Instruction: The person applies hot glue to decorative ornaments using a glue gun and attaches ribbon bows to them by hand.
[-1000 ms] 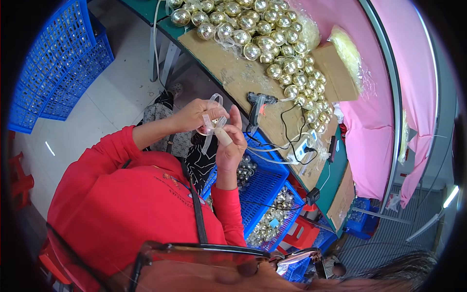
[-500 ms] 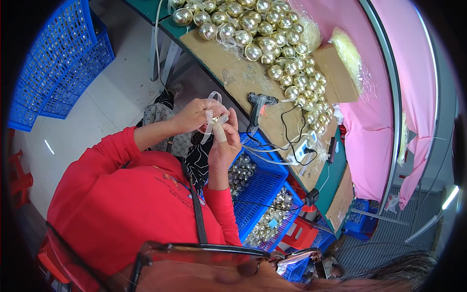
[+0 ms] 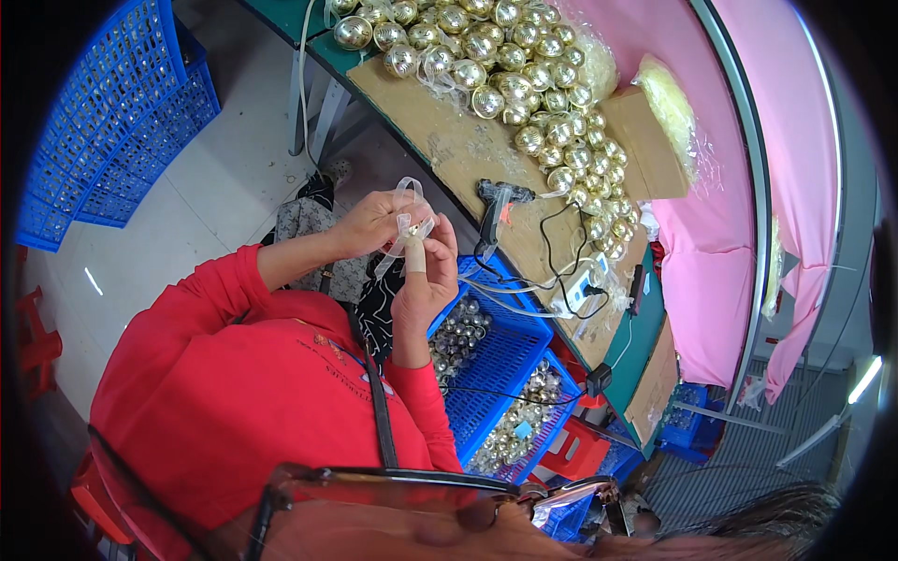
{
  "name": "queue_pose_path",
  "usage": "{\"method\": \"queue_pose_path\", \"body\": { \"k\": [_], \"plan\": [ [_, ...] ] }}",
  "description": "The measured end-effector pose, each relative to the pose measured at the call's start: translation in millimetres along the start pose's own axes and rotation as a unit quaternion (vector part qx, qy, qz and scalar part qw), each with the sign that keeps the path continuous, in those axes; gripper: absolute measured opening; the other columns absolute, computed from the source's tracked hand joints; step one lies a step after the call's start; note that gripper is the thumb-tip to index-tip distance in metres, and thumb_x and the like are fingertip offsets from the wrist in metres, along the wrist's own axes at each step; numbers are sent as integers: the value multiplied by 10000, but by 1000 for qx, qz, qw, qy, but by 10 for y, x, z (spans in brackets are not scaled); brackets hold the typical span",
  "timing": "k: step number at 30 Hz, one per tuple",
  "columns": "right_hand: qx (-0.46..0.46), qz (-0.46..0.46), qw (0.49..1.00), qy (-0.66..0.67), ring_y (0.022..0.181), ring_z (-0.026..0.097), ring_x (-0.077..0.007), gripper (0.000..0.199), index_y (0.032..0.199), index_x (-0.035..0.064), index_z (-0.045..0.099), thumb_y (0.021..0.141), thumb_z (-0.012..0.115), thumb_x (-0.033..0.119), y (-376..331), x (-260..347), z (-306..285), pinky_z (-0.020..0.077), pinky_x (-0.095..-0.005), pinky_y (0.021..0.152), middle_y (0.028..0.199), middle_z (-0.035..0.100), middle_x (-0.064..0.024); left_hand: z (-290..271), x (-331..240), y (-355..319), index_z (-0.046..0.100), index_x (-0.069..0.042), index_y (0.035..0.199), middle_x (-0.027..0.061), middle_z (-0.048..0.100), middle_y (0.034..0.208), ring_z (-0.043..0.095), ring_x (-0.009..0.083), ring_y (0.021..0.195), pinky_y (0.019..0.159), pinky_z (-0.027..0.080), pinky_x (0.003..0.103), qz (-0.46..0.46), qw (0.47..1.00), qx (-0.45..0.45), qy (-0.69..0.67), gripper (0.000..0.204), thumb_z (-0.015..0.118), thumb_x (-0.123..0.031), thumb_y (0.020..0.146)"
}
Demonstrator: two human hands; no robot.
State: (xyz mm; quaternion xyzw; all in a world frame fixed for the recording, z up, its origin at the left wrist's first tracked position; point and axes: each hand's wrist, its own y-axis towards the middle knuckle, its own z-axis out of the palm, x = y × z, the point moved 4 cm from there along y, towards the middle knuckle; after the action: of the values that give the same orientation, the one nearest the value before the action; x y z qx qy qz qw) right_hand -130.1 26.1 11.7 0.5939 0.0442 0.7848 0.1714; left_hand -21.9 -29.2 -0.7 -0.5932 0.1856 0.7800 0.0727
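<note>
Both hands (image 3: 402, 248) still pinch sheer ribbon (image 3: 408, 192), barely shifted

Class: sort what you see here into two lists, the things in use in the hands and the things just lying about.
In use:
left hand
right hand
pale ribbon, held between both hands

Lying about:
gold balls heaped on the bench
glue gun
blue crates of balls
stacked blue baskets on the floor
pink cloth
</note>
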Motion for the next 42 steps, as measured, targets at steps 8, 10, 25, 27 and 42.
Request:
{"method": "queue_pose_path", "body": {
  "k": [8, 10, 25, 27, 42],
  "plan": [
    [-16, -2, 1000, 11, 1089, 509, -197, 255, 990, 38, 500, 788, 588, -91, 21, 96, 10, 412, -340, 947, 1215, 499, -150, -16, -168, -41, 587, -53, 924, 4, 522, 851, 488, 71, 728, 612, 408, 209, 11, 995, 62, -79, 346, 429, -360, 934],
    [-19, 3, 1000, -3, 1087, 509, -197, 295, 1031, 32, 488, 783, 595, -87, 26, 117, 11, 413, -331, 941, 1204, 505, -146, -41, -198, -27, 568, -14, 1029, 42, 510, 973, 497, 116, 853, 690, 431, 236, 16, 993, 110, -47, 349, 463, -317, 892],
    [-2, 85, 996, -15, 1092, 476, -188, 577, 1265, 13, 384, 739, 604, -74, 4, 183, -5, 405, -302, 924, 1220, 466, -122, -6, -263, -122, 516, 3, 1220, 74, 441, 1094, 518, 132, 816, 661, 451, 245, -41, 984, 162, -69, 491, 487, -113, 744],
    [-10, 117, 993, 14, 1088, 473, -187, 592, 1273, 14, 378, 729, 594, -76, 7, 154, -22, 399, -308, 932, 1227, 457, -125, -9, -272, -121, 503, 11, 1228, 67, 429, 1062, 516, 106, 705, 597, 438, 224, -26, 984, 158, -73, 494, 476, -76, 742],
    [32, 304, 918, 255, 1152, 487, -241, 527, 1334, 2, 339, 844, 492, 124, 35, -9, 144, 428, -356, 937, 1271, 470, -125, -133, -144, -86, 258, -30, 1409, 96, 392, 1268, 410, 179, 1167, 970, 350, 301, -62, 975, 188, -105, 751, 484, -159, 704]
  ]
}}
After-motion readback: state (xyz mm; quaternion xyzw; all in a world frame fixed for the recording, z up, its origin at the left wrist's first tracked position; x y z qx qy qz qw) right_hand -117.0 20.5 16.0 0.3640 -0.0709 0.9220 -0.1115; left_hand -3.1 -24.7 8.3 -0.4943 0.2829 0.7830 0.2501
